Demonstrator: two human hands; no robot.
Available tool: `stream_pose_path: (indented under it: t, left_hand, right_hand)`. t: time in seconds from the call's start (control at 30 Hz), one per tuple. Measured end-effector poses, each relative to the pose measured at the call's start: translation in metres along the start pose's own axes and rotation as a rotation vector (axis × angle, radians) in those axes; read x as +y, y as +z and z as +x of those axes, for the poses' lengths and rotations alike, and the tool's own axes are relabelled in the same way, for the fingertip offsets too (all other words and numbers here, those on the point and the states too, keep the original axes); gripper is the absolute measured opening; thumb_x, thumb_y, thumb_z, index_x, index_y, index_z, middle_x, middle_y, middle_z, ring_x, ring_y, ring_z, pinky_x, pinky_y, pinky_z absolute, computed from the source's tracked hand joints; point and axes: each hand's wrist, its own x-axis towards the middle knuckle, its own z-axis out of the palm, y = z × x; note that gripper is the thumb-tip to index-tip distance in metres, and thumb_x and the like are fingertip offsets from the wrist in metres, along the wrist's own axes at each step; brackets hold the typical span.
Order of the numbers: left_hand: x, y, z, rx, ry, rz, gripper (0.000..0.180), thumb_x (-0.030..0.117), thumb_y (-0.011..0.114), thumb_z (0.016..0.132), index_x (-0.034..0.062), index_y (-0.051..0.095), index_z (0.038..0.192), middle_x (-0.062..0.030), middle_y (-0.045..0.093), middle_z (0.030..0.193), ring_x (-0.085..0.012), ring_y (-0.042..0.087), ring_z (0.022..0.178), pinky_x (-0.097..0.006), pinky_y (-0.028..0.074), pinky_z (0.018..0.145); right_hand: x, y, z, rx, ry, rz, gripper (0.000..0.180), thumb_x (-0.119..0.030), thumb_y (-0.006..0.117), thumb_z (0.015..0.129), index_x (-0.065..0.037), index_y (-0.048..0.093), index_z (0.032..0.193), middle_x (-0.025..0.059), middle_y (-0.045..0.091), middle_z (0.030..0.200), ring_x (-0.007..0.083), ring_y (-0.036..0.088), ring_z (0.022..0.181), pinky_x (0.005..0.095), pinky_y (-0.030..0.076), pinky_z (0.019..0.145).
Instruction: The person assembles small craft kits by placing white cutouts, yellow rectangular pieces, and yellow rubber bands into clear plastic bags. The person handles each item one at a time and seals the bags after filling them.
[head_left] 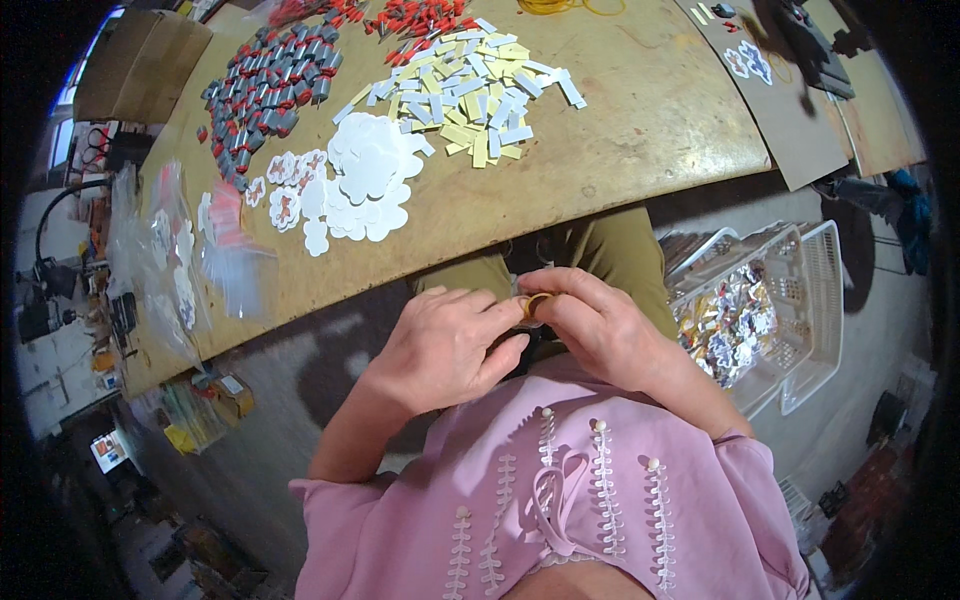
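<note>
Small assembly or packing workshop, hand-piecework type. Worn plywood worktable (620, 130), bare and scuffed, loaded with sorted stock: heap of grey-and-red small parts (268, 85), pile of white and yellow paper strips (480, 95), stack of white flower-shaped card cutouts (365, 185), clear plastic bags (165, 255) at the table's left edge. White plastic basket (815, 300) on the concrete floor holds finished shiny packets. Cardboard sheets (790, 110) lie on the table's right end.

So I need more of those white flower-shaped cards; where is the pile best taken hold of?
Take the white card pile at its near edge, coming from the lap side: cards there overhang loosely, while strips crowd the far side. Both hands hold a rubber band.
</note>
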Motion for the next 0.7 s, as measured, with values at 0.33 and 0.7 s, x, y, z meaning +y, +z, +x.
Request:
stream_pose_path:
  t: [0.33,0.7]
  left_hand:
    - [-0.005,-0.021,-0.001,-0.104,-0.032,0.003,0.039,0.026,0.084,0.084,0.0123,0.073,0.119,-0.0082,0.073,0.078,-0.0285,0.073,0.070,-0.041,0.057,0.064]
    - [-0.019,0.006,-0.005,-0.030,0.021,0.004,0.030,0.037,0.080,0.092,0.0134,0.068,0.105,-0.0085,0.072,0.079,-0.0322,0.073,0.070,-0.046,0.056,0.063]
  right_hand:
    - [-0.007,-0.003,0.003,-0.119,0.042,-0.021,0.023,-0.005,0.066,0.095,0.003,0.065,0.116,0.0214,0.064,0.135,0.0387,0.068,0.120,0.0419,0.059,0.100]
    - [-0.002,0.001,0.010,-0.118,-0.040,0.002,0.022,0.002,0.069,0.089,0.005,0.064,0.111,0.0216,0.065,0.132,0.0384,0.070,0.116,0.0410,0.061,0.096]
